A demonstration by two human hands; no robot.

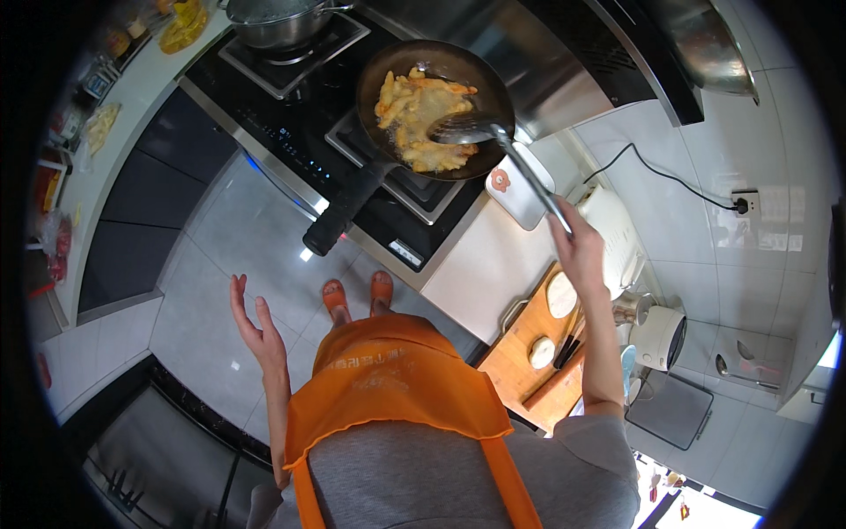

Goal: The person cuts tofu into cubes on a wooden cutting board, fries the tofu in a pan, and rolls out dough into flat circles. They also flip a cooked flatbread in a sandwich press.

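Observation:
My right hand (583, 246) is closed round the metal handle of a slotted skimmer (462, 128), whose head rests over the food in a dark frying pan (492, 86). Several golden battered strips (403, 99) lie in bubbling oil in the pan, which stands on a black gas hob (277, 122). Its thick black handle points towards me. Away from the pan, my left hand (259, 330) hangs in the air over the floor, fingers apart, holding nothing. Beneath the skimmer's handle lies a white tray with a bear picture (529, 198).
A lidded steel pot (274, 23) stands on the far left burner. On the right counter are a wooden board (512, 350) with pieces of dough (562, 295) and a rolling pin (552, 389), a cream-coloured kettle (605, 225) and a white appliance (654, 337). A black cord runs to the wall socket.

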